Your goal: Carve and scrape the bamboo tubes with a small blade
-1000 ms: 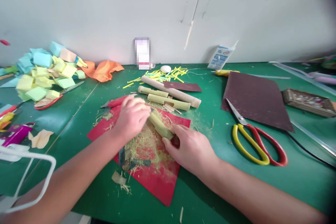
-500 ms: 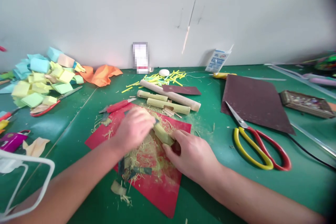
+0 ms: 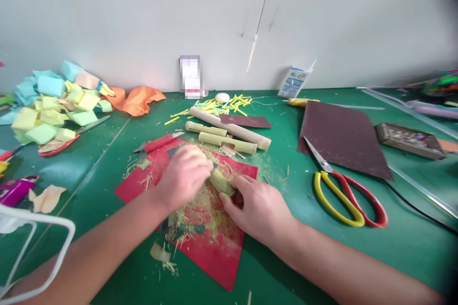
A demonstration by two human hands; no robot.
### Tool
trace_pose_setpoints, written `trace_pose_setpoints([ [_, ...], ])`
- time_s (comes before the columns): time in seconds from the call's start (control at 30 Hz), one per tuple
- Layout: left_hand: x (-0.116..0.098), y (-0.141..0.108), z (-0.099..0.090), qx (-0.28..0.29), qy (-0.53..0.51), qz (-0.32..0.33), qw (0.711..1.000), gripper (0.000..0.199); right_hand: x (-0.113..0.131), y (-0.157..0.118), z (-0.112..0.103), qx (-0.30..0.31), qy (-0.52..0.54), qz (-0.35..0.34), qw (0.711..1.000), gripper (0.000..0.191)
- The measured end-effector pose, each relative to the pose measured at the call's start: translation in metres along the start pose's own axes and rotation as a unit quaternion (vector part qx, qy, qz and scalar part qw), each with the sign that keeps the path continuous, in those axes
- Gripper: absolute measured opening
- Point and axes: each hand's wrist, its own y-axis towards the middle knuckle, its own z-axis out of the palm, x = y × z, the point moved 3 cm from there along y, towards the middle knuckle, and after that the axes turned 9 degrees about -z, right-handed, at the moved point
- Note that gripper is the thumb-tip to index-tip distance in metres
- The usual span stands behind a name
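Grip closed at both ends: the right hand pinches the near end of a bamboo tube, the left hand wraps over its far end! Green bench below, the tube well in from its far edge, above a red sheet. Right of that, a dark sheet, scissors tipped onto it. Toward that far edge, two short bamboo pieces; then a red-handled knife, and fine shavings between the arms.

Green table — red sheet, scissors, dark brown sheet, bamboo tubes.
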Motion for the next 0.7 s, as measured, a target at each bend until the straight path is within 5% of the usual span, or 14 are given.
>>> trace_pose_setpoints([
  [0.07, -0.004, -0.001, 0.001, 0.015, -0.015, 0.022, 1.000, 0.015, 0.000, 0.000, 0.000, 0.002, -0.001, -0.002, 1.000, 0.022],
  [0.23, -0.001, 0.001, -0.001, -0.029, 0.030, -0.035, 0.999, 0.016, 0.002, 0.000, -0.002, 0.003, -0.013, -0.012, 1.000, 0.025],
  [0.37, -0.001, 0.002, 0.001, 0.012, -0.018, 0.025, 0.999, 0.014, 0.002, 0.001, -0.004, 0.002, -0.016, -0.014, 1.000, 0.024],
  [0.5, 0.021, 0.004, -0.002, -0.051, 0.021, -0.039, 0.998, 0.015, 0.001, 0.000, -0.002, 0.002, -0.008, -0.009, 1.000, 0.022],
  [0.7, 0.027, 0.002, 0.000, -0.035, 0.007, -0.042, 0.998, 0.015, 0.001, -0.001, -0.001, -0.024, 0.023, -0.007, 0.999, 0.024],
])
